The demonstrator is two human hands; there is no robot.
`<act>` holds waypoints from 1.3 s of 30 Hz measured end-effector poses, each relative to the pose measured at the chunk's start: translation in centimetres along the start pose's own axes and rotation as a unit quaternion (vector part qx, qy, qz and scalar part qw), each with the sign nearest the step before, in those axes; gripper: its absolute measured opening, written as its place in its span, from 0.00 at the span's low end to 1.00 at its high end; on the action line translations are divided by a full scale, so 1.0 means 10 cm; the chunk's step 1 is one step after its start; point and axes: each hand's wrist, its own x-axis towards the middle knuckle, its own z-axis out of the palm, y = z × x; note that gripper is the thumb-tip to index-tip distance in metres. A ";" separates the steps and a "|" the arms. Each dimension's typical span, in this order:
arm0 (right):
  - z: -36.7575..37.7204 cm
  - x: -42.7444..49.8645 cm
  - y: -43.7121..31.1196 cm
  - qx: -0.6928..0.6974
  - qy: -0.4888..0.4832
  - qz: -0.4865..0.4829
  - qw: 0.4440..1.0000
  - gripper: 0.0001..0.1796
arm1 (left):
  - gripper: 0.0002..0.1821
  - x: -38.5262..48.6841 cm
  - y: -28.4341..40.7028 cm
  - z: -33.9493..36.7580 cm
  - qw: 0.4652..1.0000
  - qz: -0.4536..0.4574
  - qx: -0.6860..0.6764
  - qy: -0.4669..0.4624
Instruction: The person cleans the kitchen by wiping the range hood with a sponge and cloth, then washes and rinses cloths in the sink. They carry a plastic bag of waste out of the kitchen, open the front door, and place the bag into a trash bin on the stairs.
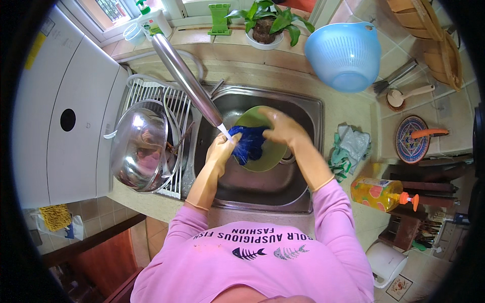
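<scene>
Water runs from a steel faucet (193, 85) onto a wet blue cloth (249, 146) above a green bowl (271, 161) in the sink. My left hand (221, 149), in a tan rubber glove, grips the cloth's left edge just under the stream. My right hand (282, 127), gloved likewise and slightly blurred, is over the bowl's right side with its fingers apart, close to the cloth's right edge. Whether its fingertips touch the cloth cannot be told. The bowl partly hides the sink drain.
Left of the steel sink (261, 206), a white rack (174, 189) holds a steel bowl (138, 151). On the right counter lie cloths (346, 149) beside a yellow soap bottle (375, 193). A blue colander (344, 57) and a potted plant (265, 32) are behind the sink.
</scene>
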 end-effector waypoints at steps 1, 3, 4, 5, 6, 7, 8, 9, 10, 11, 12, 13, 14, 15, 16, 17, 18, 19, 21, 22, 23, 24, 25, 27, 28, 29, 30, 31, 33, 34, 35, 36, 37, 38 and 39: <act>0.10 -0.08 -0.07 0.033 -0.044 -0.002 0.998 0.46 | 0.24 -0.07 0.11 0.01 1.000 -0.004 0.007 0.028; 0.48 -0.09 -0.05 0.050 -0.038 -0.032 0.998 0.48 | 0.22 -0.19 0.39 0.03 1.000 -0.004 0.009 -0.009; 0.60 -0.09 -0.08 0.087 -0.008 -0.068 0.994 0.49 | 0.21 -0.16 0.38 0.01 0.999 -0.002 -0.019 -0.043; 0.68 -0.07 -0.10 0.090 -0.002 -0.071 0.993 0.52 | 0.20 -0.11 0.36 -0.02 0.996 0.000 -0.047 -0.078; 0.73 -0.07 -0.18 0.141 0.011 -0.043 0.989 0.48 | 0.17 -0.03 0.35 -0.04 0.992 0.019 -0.061 -0.113; 0.76 -0.08 -0.23 0.192 0.024 -0.014 0.981 0.45 | 0.17 0.00 0.34 -0.09 0.974 0.052 -0.104 -0.193; 0.76 -0.07 -0.20 0.170 -0.026 0.015 0.985 0.41 | 0.17 0.00 0.33 -0.10 0.974 0.055 -0.096 -0.199; 0.72 0.00 -0.11 0.146 -0.074 0.042 0.986 0.38 | 0.17 0.00 0.40 -0.09 0.973 0.062 -0.087 -0.206; 0.71 0.04 -0.03 0.120 -0.123 0.068 0.983 0.34 | 0.16 0.05 0.42 -0.10 0.980 0.065 -0.073 -0.176; 0.70 0.01 0.10 0.168 -0.048 0.029 0.984 0.25 | 0.15 0.12 0.41 -0.11 0.985 0.068 -0.058 -0.145; 0.54 -0.04 0.07 0.263 -0.013 0.059 0.963 0.26 | 0.17 0.33 0.16 -0.13 0.996 0.084 0.023 -0.011; 0.39 -0.11 0.05 0.356 0.029 0.097 0.929 0.27 | 0.25 0.28 0.27 -0.13 0.991 0.062 0.115 0.036; 0.41 -0.13 0.09 0.513 0.068 0.098 0.850 0.24 | 0.30 0.28 0.24 -0.11 0.966 0.111 0.224 0.059; 0.37 -0.13 0.12 0.450 0.085 0.097 0.884 0.23 | 0.36 0.26 0.23 -0.06 0.926 0.162 0.331 0.077; 0.37 -0.14 0.05 0.349 0.077 0.093 0.929 0.23 | 0.44 0.32 0.07 -0.03 0.928 0.202 0.312 0.036; 0.39 -0.15 -0.05 0.245 0.068 0.089 0.963 0.24 | 0.44 0.40 -0.08 0.03 0.886 0.321 0.333 0.020; 0.36 -0.17 -0.17 0.168 0.044 0.024 0.985 0.25 | 0.44 0.28 0.09 0.13 0.910 0.261 0.317 -0.054; 0.23 -0.21 -0.43 0.109 -0.007 0.045 0.993 0.21 | 0.43 0.11 0.27 0.21 0.926 0.195 0.299 -0.122; 0.35 -0.19 -0.23 0.207 0.022 0.046 0.977 0.19 | 0.35 0.18 0.20 0.19 0.944 0.143 0.249 -0.165; 0.21 -0.22 -0.32 0.263 -0.002 0.070 0.962 0.17 | 0.33 0.34 0.00 0.10 0.940 0.142 0.253 -0.178; 0.19 -0.20 -0.27 0.314 0.020 0.041 0.948 0.18 | 0.32 0.42 -0.09 0.05 0.935 0.143 0.258 -0.195; 0.25 -0.13 -0.04 0.276 0.104 -0.008 0.955 0.21 | 0.25 0.31 0.00 0.05 0.970 0.052 0.157 -0.175; 0.20 -0.06 -0.06 0.237 0.179 -0.064 0.953 0.24 | 0.24 0.25 -0.10 0.05 0.984 0.076 -0.031 -0.157; 0.16 -0.10 -0.02 0.154 0.152 -0.070 0.974 0.35 | 0.22 0.08 -0.02 0.07 0.974 0.076 -0.184 -0.106; 0.30 -0.11 0.01 0.084 0.142 -0.109 0.980 0.36 | 0.21 0.09 -0.04 0.06 0.979 0.064 -0.159 -0.114; 0.47 -0.13 0.05 0.013 0.131 -0.148 0.980 0.38 | 0.20 0.11 -0.05 0.04 0.982 0.052 -0.133 -0.123; 0.72 -0.14 0.05 0.021 0.077 -0.141 0.987 0.39 | 0.17 0.05 0.08 0.01 0.975 0.072 -0.072 -0.198; 0.56 -0.17 -0.39 0.176 -0.072 -0.047 0.981 0.38 | 0.16 -0.01 0.14 0.00 0.974 0.078 -0.059 -0.206; 0.91 -0.22 -0.34 0.220 -0.053 0.096 0.969 0.33 | 0.16 0.06 -0.02 -0.06 0.990 0.049 -0.019 -0.129; 1.36 -0.18 -0.06 0.188 -0.037 0.099 0.977 0.29 | 0.17 0.05 -0.01 -0.03 0.994 0.024 0.056 -0.096; 1.62 -0.23 0.04 0.215 -0.041 0.081 0.972 0.25 | 0.18 0.06 -0.13 -0.09 0.982 0.001 0.149 -0.113; 1.69 -0.32 0.00 0.222 -0.062 0.094 0.969 0.23 | 0.17 -0.01 -0.17 -0.13 0.978 -0.021 0.170 -0.123; 1.69 -0.41 -0.10 0.232 -0.084 0.109 0.963 0.21 | 0.17 -0.14 -0.22 -0.18 0.971 -0.047 0.192 -0.134; 1.63 -0.45 -0.16 0.248 -0.116 0.125 0.954 0.21 | 0.16 -0.22 -0.28 -0.22 0.979 -0.063 0.150 -0.125; 1.52 -0.54 -0.27 0.264 -0.150 0.142 0.942 0.21 | 0.16 -0.31 -0.34 -0.26 0.984 -0.082 0.107 -0.116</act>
